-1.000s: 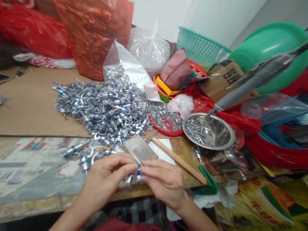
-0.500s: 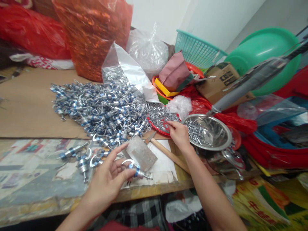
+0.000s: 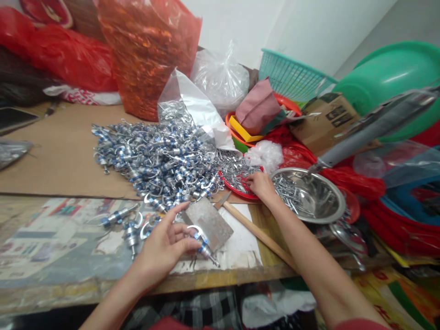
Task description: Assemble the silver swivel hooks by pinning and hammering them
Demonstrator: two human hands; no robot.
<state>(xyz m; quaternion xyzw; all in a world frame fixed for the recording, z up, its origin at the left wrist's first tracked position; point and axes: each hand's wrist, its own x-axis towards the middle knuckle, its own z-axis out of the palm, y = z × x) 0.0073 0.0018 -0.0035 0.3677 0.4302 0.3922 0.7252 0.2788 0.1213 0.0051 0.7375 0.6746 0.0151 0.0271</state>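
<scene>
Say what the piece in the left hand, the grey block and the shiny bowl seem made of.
Held piece: probably metal, glossy, with bright silver and blue surfaces.
Grey block: metal or stone, matte; its mottled face leaves this open.
Shiny bowl: likely stainless steel, polished, given its mirror-like reflections.

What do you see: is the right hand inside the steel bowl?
No, the right hand is at the red dish of small metal pieces, beside the steel bowl.

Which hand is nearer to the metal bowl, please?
Right. The right hand is beside the bowl, at the red plate; the left hand is farther away, holding a metal part.
</scene>
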